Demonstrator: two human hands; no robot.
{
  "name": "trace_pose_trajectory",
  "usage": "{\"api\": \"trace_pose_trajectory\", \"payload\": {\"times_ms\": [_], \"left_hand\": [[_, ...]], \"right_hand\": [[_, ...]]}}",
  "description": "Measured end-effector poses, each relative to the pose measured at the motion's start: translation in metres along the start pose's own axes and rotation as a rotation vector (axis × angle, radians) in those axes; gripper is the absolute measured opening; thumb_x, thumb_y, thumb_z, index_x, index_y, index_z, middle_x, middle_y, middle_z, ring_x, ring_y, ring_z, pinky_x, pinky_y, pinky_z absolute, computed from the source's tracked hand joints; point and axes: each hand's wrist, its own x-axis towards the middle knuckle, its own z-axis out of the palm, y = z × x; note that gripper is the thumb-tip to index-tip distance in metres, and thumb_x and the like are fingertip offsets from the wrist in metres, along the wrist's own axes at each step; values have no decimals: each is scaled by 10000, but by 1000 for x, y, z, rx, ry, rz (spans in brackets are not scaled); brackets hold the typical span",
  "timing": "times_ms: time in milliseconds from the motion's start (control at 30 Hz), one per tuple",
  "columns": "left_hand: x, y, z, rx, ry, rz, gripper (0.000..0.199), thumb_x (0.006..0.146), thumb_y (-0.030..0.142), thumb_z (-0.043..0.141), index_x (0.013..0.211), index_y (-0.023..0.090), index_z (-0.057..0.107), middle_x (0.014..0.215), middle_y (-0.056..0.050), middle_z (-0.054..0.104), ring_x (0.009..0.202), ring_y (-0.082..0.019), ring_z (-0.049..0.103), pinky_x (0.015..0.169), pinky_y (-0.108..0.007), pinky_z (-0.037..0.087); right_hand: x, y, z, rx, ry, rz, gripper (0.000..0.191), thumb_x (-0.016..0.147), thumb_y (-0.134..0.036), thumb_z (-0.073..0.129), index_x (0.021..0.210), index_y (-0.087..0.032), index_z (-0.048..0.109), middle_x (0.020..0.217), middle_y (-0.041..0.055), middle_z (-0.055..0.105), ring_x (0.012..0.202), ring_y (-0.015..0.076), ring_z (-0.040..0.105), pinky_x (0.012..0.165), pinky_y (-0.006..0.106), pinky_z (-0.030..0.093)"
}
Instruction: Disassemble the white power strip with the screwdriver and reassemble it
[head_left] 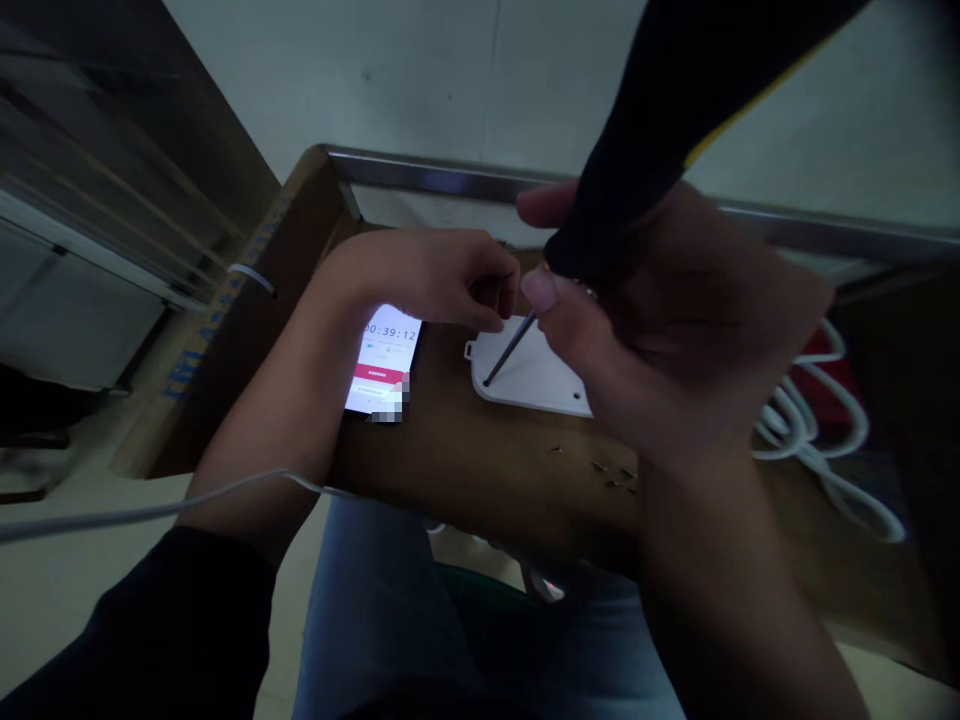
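Pinching a black-handled screwdriver in my right grip, I set its tip on the corner of a white plastic cover lying on the brown tabletop. My left grip sits pressed together just beside the shaft. Small screws lie nearby, a phone shows a timer, and coiled white cable lies to my right.

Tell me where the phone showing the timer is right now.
In the head view, the phone lies left of centre on the brown surface, right against the left forearm and below the left hand, with the white plastic panel to its right.
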Motion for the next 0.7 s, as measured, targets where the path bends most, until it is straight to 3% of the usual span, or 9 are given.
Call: {"api": "trace_pose_trajectory", "payload": {"times_ms": [233,333,700], "left_hand": [[-2,7,-4,-91,38,67,210,933,325,615,948,121,662,912,-36,665,857,-135,617,753,-261,450],[-1,6,-4,-79,30,34,273,958,368,610,951,100,663,894,-25,645,847,-110,585,763,-242,418],[-1,7,-4,-9,33,-41,305,961,381,612,997,84,669,931,-29,645,851,-108,549,771,-234,375]], "right_hand": [[0,1,0,43,-2,-3,90,935,-196,698,1016,-230,715,823,-9,601,918,186,704,746,360,543],[0,1,1,53,0,-9,132,929,-182,701,1051,-231,712,823,-12,608,899,184,695,737,364,524],[0,-6,1,31,10,62,231,956,-214,664,1123,-355,740,979,-35,712,843,163,680,697,337,546]]}}
